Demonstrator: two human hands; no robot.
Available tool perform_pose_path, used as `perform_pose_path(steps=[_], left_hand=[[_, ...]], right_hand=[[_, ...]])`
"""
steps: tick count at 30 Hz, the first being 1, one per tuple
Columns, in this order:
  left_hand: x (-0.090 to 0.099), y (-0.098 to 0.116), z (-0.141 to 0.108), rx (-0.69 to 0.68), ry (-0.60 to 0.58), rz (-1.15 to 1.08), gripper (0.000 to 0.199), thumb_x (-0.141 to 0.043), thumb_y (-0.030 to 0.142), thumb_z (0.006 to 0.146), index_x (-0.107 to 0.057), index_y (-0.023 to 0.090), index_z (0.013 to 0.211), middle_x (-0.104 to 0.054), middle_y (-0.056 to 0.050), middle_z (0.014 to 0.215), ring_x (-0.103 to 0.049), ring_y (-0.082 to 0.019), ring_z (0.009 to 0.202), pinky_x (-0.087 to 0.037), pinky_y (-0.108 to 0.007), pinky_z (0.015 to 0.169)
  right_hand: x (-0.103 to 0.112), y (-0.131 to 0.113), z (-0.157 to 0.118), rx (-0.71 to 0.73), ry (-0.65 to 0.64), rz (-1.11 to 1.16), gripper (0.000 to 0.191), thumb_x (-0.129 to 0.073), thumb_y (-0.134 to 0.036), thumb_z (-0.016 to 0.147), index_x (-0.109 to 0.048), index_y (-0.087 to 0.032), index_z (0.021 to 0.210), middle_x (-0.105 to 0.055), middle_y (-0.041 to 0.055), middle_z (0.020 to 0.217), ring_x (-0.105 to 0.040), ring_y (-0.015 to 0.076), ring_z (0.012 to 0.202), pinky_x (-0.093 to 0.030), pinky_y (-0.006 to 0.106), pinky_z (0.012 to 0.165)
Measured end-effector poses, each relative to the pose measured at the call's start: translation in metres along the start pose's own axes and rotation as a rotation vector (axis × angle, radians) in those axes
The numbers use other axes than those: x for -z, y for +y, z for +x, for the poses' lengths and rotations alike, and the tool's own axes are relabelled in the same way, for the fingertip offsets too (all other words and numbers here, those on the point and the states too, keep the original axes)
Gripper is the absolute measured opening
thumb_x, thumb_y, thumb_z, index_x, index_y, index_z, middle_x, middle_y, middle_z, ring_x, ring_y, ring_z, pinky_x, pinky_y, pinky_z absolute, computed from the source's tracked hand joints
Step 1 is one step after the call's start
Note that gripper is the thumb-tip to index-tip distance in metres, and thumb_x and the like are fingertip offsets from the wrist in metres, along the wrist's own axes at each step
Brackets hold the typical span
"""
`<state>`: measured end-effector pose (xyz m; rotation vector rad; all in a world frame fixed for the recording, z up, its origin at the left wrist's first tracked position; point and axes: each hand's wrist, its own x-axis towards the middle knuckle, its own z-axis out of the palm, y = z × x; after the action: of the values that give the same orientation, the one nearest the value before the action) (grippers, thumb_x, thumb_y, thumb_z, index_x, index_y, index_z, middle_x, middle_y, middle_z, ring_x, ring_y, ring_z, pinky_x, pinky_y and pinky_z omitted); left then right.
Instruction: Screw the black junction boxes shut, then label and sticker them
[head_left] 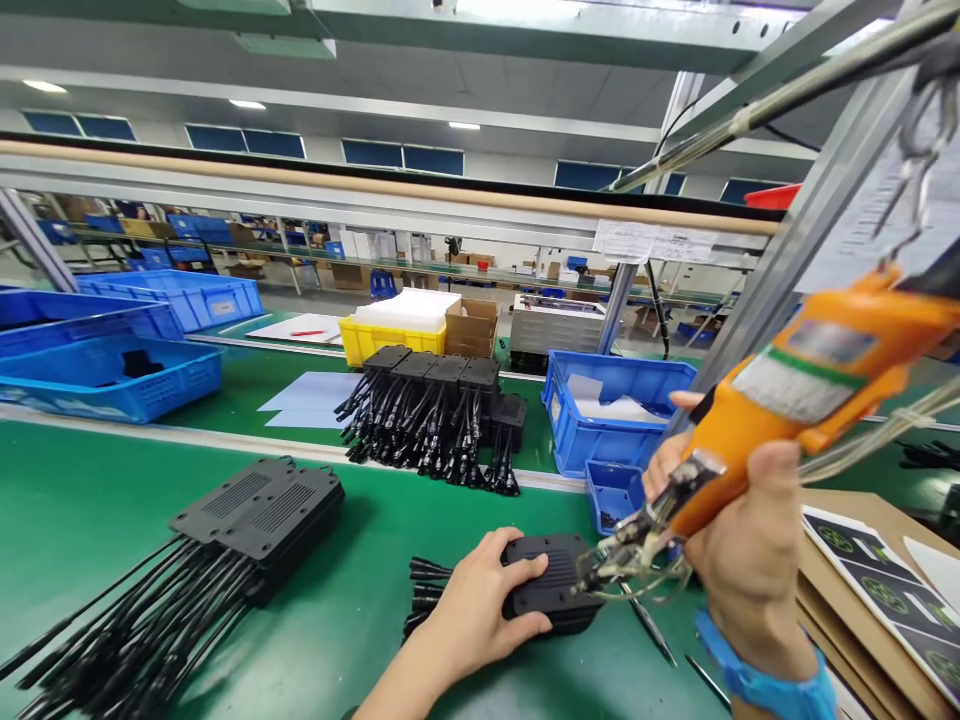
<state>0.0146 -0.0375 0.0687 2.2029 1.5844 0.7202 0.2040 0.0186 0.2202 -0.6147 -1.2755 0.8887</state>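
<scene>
Left hand [491,600] is laid over the black box [555,575], the landmark for all positions below; it is partly spread, with fingers on the top face and the thumb along the near edge. The black box is positioned flat on the green bench [360,620], directly beneath the fingers and extending to the right of that hand. The orange power screwdriver [795,385] is gripped by the right hand [750,540], closed around its body above and to the right of the black box, its tip directed at the right part of the top face. Whether the tip is in contact cannot be determined. A small blue tray [613,495] is located just behind the black box, and a pair of joined black units [262,505] well to its left. The cables [427,590] of the black box are partly covered by the left hand and forearm. The tool tip is blurred, and the tool's rear end is cut off at the right border.
</scene>
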Motion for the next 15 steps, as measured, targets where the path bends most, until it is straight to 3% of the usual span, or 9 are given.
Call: perform_pose_path(steps=[5,11,15], left_hand=[[0.003,0.002,-0.001,0.0,-0.015,-0.005,0.054,-0.082,0.035,0.074,-0.065,0.029,0.125,-0.05,-0.01,0.133,-0.054,-0.03,0.119,-0.047,-0.044,0.1],[0.0,-0.001,-0.001,-0.033,0.002,-0.059,0.049,-0.082,0.034,0.074,-0.065,0.032,0.12,-0.05,-0.008,0.131,-0.054,-0.029,0.115,-0.048,-0.042,0.098],[-0.002,-0.005,-0.001,-0.042,0.006,-0.061,0.05,-0.082,0.038,0.073,-0.065,0.029,0.119,-0.049,-0.008,0.133,-0.053,-0.03,0.114,-0.048,-0.043,0.098]], right_hand=[[-0.02,-0.026,0.02,0.02,0.006,0.109,0.048,-0.041,-0.063,0.093,-0.064,-0.023,0.108,-0.05,-0.0006,0.06,-0.045,0.0143,0.045,-0.036,0.027,0.039],[-0.028,0.014,0.003,-0.126,-0.046,0.145,0.048,-0.048,-0.064,0.089,-0.063,-0.023,0.11,-0.057,-0.001,0.062,-0.048,0.0135,0.041,-0.038,0.025,0.031],[-0.026,0.038,-0.01,-0.113,-0.045,0.154,0.044,-0.051,-0.059,0.091,-0.065,-0.02,0.104,-0.058,-0.0013,0.062,-0.051,0.013,0.041,-0.042,0.025,0.034]])
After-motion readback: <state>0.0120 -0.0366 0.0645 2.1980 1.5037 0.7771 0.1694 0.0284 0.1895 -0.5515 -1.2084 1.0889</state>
